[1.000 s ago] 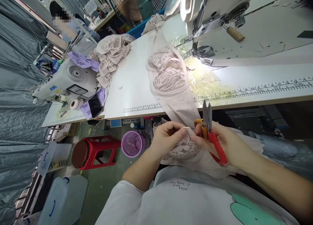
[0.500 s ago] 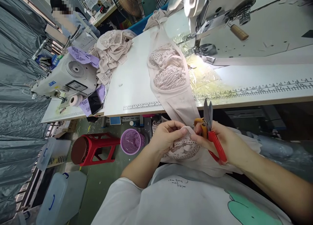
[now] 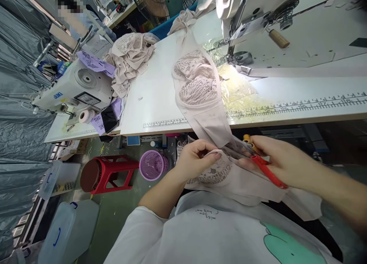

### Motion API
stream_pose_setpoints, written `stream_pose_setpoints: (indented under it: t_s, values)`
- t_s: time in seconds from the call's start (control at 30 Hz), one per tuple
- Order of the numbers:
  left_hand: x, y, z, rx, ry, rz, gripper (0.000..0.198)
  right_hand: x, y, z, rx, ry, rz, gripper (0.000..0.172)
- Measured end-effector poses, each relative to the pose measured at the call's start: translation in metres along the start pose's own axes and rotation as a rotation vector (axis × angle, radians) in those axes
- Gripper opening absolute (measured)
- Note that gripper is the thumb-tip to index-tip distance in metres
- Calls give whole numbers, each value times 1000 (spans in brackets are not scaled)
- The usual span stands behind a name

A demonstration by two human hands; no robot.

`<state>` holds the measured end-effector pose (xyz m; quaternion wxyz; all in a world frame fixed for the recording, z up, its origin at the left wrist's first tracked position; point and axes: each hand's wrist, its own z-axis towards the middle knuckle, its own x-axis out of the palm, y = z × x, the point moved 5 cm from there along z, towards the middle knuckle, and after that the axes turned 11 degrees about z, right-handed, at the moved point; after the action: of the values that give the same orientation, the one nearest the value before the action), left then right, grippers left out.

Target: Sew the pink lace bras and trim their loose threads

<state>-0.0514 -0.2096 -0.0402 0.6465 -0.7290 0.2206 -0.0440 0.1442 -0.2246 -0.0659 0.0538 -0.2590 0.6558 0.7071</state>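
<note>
A pale pink lace bra (image 3: 216,174) lies across my lap, and a part of the same pale fabric (image 3: 200,84) with lace cups runs up onto the table. My left hand (image 3: 196,158) pinches the bra's edge between thumb and fingers, closed on it. Scissors (image 3: 269,172) with red and orange handles are in my right hand (image 3: 278,157), its fingers wrapped around the handles. Their blades, smeared by motion, point left at the fabric edge close to my left fingertips. Whether the blades touch the cloth I cannot tell.
A sewing machine (image 3: 258,30) stands over the white table (image 3: 151,92), whose front edge carries a ruler strip. To the left are a second machine (image 3: 83,84) and a heap of similar garments (image 3: 132,57). Below are a purple basket (image 3: 151,165) and a red stool (image 3: 114,174).
The scissors have swung from pointing up to pointing left, blades now at the fabric. My right hand has moved right, away from the edge it was pinching; my left hand keeps its hold.
</note>
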Motion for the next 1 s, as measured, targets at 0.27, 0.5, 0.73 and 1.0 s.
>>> stream_pose_setpoints:
  t_s: [0.27, 0.5, 0.73, 1.0]
  values:
    - [3, -4, 2, 28, 70, 64, 38, -28, -32, -21, 59, 89, -384, 46]
    - [4, -7, 0, -54, 86, 43, 39, -37, -9, -14, 173, 128, -471, 38]
    - [5, -2, -1, -124, 127, 3, 44, -42, -5, -20, 214, 132, -501, 35]
    - [10, -8, 1, -150, 208, -69, 54, -36, -4, -21, 118, 109, -456, 34]
